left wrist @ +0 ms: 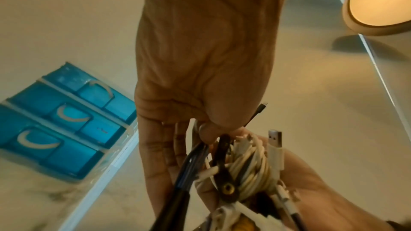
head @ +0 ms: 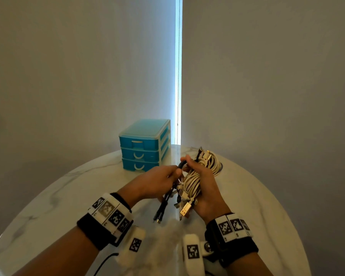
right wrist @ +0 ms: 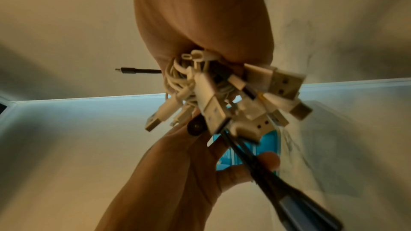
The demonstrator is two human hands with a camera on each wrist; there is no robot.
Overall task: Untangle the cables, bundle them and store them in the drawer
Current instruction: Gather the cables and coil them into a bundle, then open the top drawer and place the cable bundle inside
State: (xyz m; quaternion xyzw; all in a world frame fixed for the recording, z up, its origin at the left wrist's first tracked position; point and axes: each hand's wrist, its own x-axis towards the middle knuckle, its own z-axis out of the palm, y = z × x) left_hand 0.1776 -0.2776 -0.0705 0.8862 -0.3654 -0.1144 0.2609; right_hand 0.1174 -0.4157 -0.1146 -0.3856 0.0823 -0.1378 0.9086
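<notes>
My right hand grips a coiled bundle of white cables with several USB plugs sticking out below, held just above the marble table. In the right wrist view the plugs of the white bundle fan out under the palm of the right hand. My left hand pinches a black cable that loops against the bundle and hangs toward the table. In the left wrist view the left hand presses its thumb on the black cable beside the white bundle. A blue three-drawer unit stands behind, all drawers closed.
The drawer unit sits at the table's far edge, close to the wall. A bright window gap with a bead chain runs down behind it. The round table's edge curves away left and right. A thin dark lead trails near my left forearm.
</notes>
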